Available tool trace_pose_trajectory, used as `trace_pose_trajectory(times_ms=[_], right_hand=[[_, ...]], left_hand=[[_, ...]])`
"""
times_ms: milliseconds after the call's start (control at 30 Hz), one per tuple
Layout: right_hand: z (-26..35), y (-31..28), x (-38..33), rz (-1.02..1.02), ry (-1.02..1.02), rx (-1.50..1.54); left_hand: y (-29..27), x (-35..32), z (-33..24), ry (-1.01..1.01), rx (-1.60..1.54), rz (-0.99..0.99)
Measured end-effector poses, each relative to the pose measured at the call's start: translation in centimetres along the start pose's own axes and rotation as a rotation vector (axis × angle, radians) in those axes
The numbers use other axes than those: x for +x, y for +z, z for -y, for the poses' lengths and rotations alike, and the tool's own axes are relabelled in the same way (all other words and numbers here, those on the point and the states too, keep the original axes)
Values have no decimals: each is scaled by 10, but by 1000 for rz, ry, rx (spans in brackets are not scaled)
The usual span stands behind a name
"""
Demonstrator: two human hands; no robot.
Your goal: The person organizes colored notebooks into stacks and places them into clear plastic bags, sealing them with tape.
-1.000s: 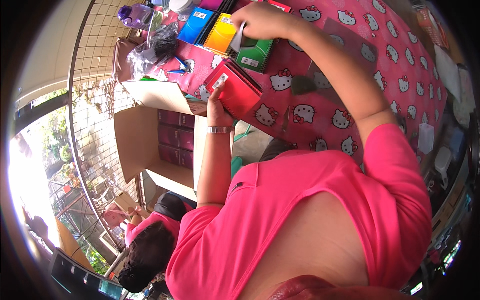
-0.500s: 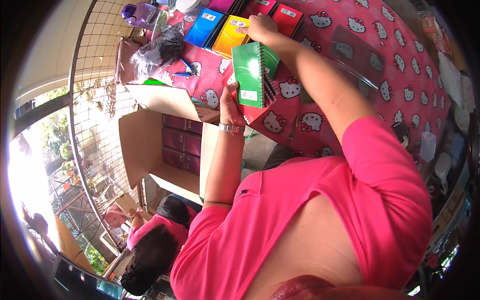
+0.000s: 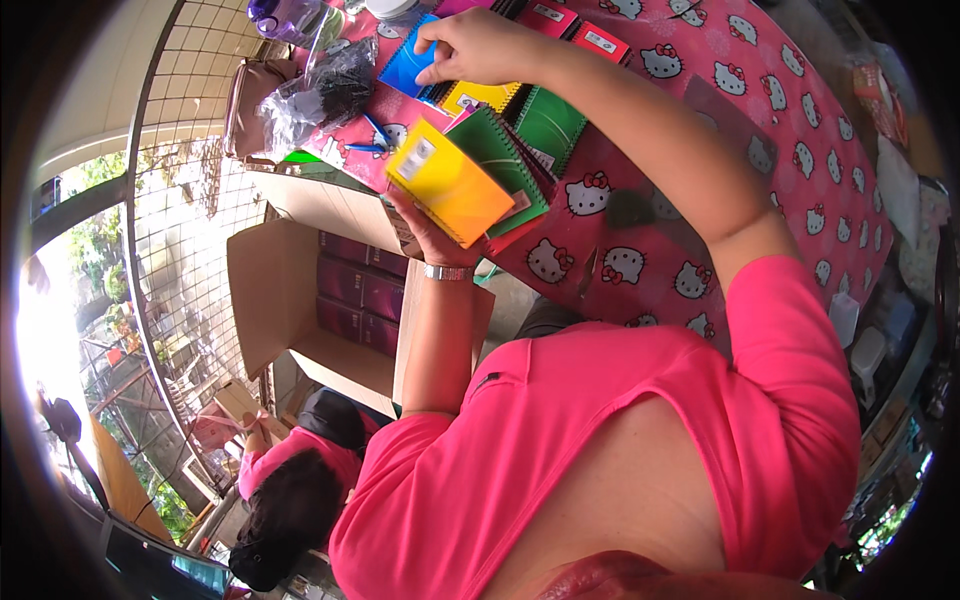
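My left hand (image 3: 425,225) is closed under and around a small fanned stack of spiral notebooks. A yellow notebook (image 3: 455,185) lies on top, tilted, with a green notebook (image 3: 500,165) and a red edge below it. My right hand (image 3: 475,48) is stretched to the table's far side. Its thumb and forefinger are apart, over the spiral edge of a blue notebook (image 3: 405,68); the other fingers are curled. Near it lie another yellow notebook (image 3: 480,97), a second green notebook (image 3: 550,125) and red notebooks (image 3: 600,42).
A pink cartoon-patterned cloth (image 3: 640,215) covers the table. Left stands an open cardboard box (image 3: 265,290) holding purple packs (image 3: 360,275). Blue pens (image 3: 370,140), a plastic bag (image 3: 300,105) and a purple-lidded bottle (image 3: 285,20) lie nearby. Another person (image 3: 300,470) works at lower left.
A yellow notebook now tops the stack in my left hand, over the green. My right hand has moved left, from the yellow pile to the blue notebook.
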State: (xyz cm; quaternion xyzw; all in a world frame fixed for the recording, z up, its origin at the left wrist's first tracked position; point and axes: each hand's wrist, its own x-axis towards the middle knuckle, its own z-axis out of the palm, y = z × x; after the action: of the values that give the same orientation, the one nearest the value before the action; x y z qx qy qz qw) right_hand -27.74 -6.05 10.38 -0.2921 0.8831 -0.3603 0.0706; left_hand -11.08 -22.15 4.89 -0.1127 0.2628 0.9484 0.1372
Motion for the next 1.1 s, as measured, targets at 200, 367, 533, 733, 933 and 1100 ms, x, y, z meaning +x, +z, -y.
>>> trace_pose_trajectory(times_ms=[200, 367, 533, 733, 933, 1100], right_hand=[[-66, 60, 58, 133, -445, -625], [-59, 62, 64, 238, -400, -736], [-13, 11, -27, -301, -522, -141], [9, 14, -215, -213, -374, -5], [25, 21, -337, -1005, 333, 175], [1, 65, -417, -925, 825, 29]], left_hand=[[-17, -4, 3, -307, 53, -140], [-21, -1, 2, -507, 103, -197], [-11, 2, 11, -351, 22, -113], [34, 2, 39, -439, 194, 58], [76, -10, 144, -616, 418, 275], [91, -23, 243, -942, 430, 433]])
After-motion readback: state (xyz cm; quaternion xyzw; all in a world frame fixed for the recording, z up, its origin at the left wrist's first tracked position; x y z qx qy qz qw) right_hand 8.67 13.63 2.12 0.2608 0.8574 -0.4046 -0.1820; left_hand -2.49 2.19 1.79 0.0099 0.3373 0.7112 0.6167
